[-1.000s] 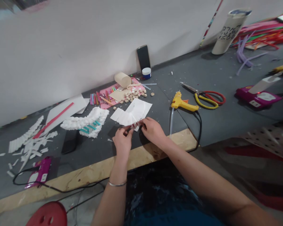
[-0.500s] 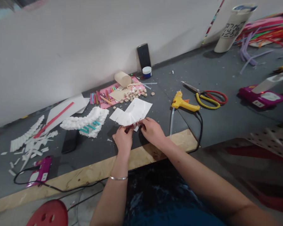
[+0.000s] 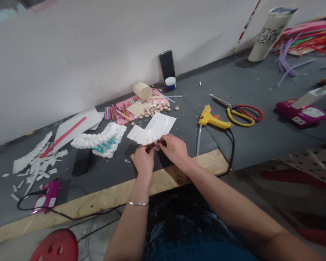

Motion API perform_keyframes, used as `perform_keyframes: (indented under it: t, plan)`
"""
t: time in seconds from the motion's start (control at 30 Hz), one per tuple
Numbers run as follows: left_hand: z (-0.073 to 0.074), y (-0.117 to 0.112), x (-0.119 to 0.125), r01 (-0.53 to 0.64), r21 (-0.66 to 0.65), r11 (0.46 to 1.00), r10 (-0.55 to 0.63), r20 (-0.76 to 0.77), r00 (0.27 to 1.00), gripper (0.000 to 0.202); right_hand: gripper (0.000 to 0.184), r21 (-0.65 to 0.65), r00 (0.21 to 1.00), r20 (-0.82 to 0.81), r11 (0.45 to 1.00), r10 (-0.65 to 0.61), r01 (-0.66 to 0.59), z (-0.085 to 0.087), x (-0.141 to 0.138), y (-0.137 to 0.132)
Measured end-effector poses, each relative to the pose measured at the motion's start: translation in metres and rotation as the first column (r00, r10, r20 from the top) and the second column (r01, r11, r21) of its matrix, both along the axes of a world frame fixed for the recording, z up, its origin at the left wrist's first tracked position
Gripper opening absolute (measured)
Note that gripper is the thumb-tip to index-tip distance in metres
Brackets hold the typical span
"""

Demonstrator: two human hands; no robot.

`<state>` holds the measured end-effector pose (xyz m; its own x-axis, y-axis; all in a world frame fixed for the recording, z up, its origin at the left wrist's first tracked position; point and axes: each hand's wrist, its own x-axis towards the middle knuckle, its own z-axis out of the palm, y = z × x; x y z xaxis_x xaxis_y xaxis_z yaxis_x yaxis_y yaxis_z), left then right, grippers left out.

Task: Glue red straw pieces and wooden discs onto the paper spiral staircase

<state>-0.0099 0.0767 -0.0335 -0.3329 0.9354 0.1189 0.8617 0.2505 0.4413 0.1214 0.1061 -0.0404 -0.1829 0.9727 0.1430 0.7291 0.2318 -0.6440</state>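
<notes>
A fan of white paper pieces point(image 3: 153, 131) lies on the grey table point(image 3: 260, 137) in front of me. My left hand point(image 3: 142, 162) and my right hand point(image 3: 174, 149) meet at its near edge, fingers pinched together on a small red piece point(image 3: 152, 146) at the base of the fan. A thin bracelet circles my left wrist. A white fluffy paper form with teal strips point(image 3: 100, 139) sits just left of the fan.
A yellow glue gun point(image 3: 213, 120) with its black cord lies right of my hands, and red-and-yellow scissors point(image 3: 240, 112) beyond it. Crayons on a pink sheet, wooden beads point(image 3: 154, 107), a phone point(image 3: 167, 65), white paper scraps point(image 3: 34, 163), purple chargers and a red stool point(image 3: 57, 248) surround them.
Both hands have closed in slightly on the base of the paper fan. The camera has shifted a little.
</notes>
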Motion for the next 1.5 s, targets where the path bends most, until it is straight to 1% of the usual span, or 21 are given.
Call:
perform_keyframes:
  t: [0.1,0.33,0.77,0.87,1.0,1.03,1.1,1.17,1.2,1.27,1.33,1.43,1.5]
  plan:
    - [-0.001,0.0,0.001,-0.005,-0.01,1.0,0.005,-0.014,1.0,0.019,0.008,0.027,0.999,0.033,0.999,-0.019,0.018,-0.004,-0.001,-0.001]
    - [-0.002,-0.001,0.002,-0.01,-0.01,1.0,0.009,-0.04,0.999,0.018,0.007,0.07,0.997,0.076,0.997,-0.025,0.019,-0.01,-0.003,-0.001]
    - [-0.001,-0.001,0.003,-0.005,-0.001,1.0,0.005,-0.039,0.999,0.018,0.008,0.071,0.998,0.06,0.997,-0.031,0.027,-0.01,-0.004,0.0]
    - [-0.001,-0.001,0.003,-0.005,-0.002,1.0,0.005,-0.031,1.0,0.019,0.008,0.045,1.0,0.003,0.999,0.001,-0.002,-0.009,0.0,-0.001]
    - [0.0,-0.003,0.0,-0.001,0.0,1.0,0.001,-0.001,1.0,0.018,0.012,0.048,0.982,-0.135,0.991,0.131,-0.126,-0.005,0.02,0.0]
    - [0.0,-0.004,-0.002,0.001,0.003,1.0,-0.001,0.016,1.0,0.017,0.012,0.062,0.977,-0.154,0.988,0.149,-0.141,-0.004,0.028,0.002]
    - [0.0,-0.007,-0.007,0.007,0.014,1.0,-0.008,0.059,0.998,0.016,0.012,0.098,0.979,-0.156,0.988,0.134,-0.119,0.002,0.043,0.014]
    - [-0.001,-0.011,-0.014,0.012,0.029,0.999,-0.015,0.102,0.995,0.015,0.017,0.119,0.99,-0.11,0.99,0.094,-0.081,0.011,0.053,0.032]
    - [-0.002,-0.013,-0.017,0.016,0.036,0.999,-0.02,0.124,0.992,0.014,0.021,0.107,0.994,-0.074,0.992,0.078,-0.07,0.015,0.055,0.043]
    - [-0.004,-0.019,-0.023,0.021,0.058,0.998,-0.03,0.161,0.987,0.012,0.028,0.046,0.997,-0.007,0.996,0.073,-0.073,0.023,0.053,0.065]
    - [-0.005,-0.024,-0.027,0.016,0.098,0.995,-0.035,0.195,0.98,0.01,0.03,-0.034,0.995,0.027,0.995,0.093,-0.092,0.027,0.044,0.086]
    - [-0.008,-0.029,-0.032,0.002,0.164,0.987,-0.042,0.241,0.97,0.008,0.023,-0.17,0.988,0.016,0.975,0.151,-0.146,0.024,0.032,0.105]
    - [-0.011,-0.03,-0.033,-0.004,0.191,0.982,-0.043,0.242,0.969,0.008,0.021,-0.273,0.982,-0.027,0.943,0.189,-0.189,0.019,0.028,0.111]
